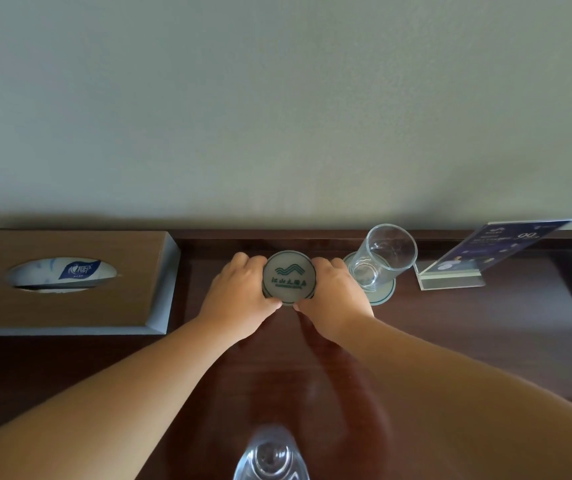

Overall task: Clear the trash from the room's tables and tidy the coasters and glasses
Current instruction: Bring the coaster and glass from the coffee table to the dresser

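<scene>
A round white coaster (289, 277) with a green logo lies near the back of the dark wooden table (451, 341). It seems to sit on top of something round, perhaps a glass, which my hands hide. My left hand (241, 292) holds its left edge and my right hand (335, 292) holds its right edge, fingers curled round the rim. Just to the right an empty clear glass (383, 259) stands upright on a second coaster (383, 295). At the bottom edge the top of another clear glass object (270, 455) shows.
A wooden tissue box (70, 282) with a tissue pack showing through its oval slot stands at the back left. A clear acrylic sign holder (478, 261) with a blue card leans at the back right. A plain wall rises right behind the table.
</scene>
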